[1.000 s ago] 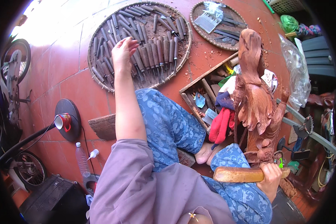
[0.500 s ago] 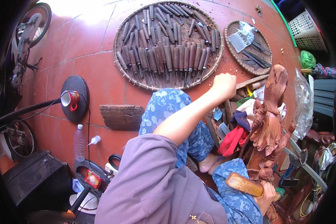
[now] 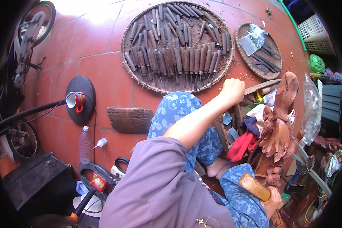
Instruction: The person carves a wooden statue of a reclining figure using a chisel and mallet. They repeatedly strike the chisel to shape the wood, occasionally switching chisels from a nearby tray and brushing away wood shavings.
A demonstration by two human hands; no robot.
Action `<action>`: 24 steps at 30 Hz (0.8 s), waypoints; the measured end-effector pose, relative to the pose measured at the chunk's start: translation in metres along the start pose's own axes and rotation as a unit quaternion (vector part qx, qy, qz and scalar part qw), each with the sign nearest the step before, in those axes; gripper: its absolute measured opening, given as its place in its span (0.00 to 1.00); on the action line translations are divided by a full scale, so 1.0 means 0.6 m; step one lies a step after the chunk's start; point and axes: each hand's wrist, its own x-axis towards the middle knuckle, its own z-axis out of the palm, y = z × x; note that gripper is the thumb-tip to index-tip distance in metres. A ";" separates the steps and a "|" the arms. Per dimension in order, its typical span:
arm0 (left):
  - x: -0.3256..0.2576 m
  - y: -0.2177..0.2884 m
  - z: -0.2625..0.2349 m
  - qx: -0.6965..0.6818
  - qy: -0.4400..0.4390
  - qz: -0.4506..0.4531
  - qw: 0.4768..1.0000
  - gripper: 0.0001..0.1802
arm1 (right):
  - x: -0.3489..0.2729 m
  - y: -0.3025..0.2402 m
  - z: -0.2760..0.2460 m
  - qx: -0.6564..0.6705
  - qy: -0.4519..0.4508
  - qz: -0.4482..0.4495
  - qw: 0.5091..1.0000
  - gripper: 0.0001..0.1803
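My left hand (image 3: pixel 233 92) is closed in a fist at the end of my outstretched arm, just below the big round basket; whatever it may hold is hidden. A wooden mallet (image 3: pixel 254 186) is gripped by my right hand (image 3: pixel 273 202), low on the right above my thigh. Beside that hand rises a reddish carved wooden sculpture (image 3: pixel 278 133), with a tall smooth upper part and feathery carved layers below. Many wooden-handled carving chisels (image 3: pixel 178 60) lie in rows inside the round woven basket (image 3: pixel 124 62).
A smaller basket (image 3: pixel 237 43) holds dark flat blades. Red cloth (image 3: pixel 242 146) lies against the sculpture. A dark plank (image 3: pixel 130 120), a red cup (image 3: pixel 76 102) on a round black base, and a clear bottle (image 3: pixel 84 146) are at left. Plastic sheeting (image 3: pixel 312 110) lies at right.
The whole view has shifted slightly, so things appear a little farther right. Both hands stay closed in nearly the same places, the right still on the mallet.
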 end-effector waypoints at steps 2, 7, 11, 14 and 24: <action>0.001 -0.001 -0.004 0.000 -0.002 0.002 1.000 0.13 | 0.002 -0.009 -0.001 -0.005 -0.001 0.008 1.000 0.23; 0.003 -0.010 -0.005 0.001 0.008 -0.011 1.000 0.13 | 0.008 -0.019 -0.006 0.000 0.005 0.014 1.000 0.23; 0.005 -0.015 -0.003 0.003 0.000 -0.015 1.000 0.13 | 0.007 -0.018 -0.003 0.002 0.001 0.029 1.000 0.23; 0.007 -0.016 -0.004 0.004 0.017 -0.008 1.000 0.14 | 0.007 -0.019 -0.003 0.005 -0.001 0.033 0.999 0.23; 0.008 -0.012 -0.012 0.011 0.035 -0.006 0.999 0.14 | 0.009 -0.020 -0.008 0.011 0.002 0.024 1.000 0.20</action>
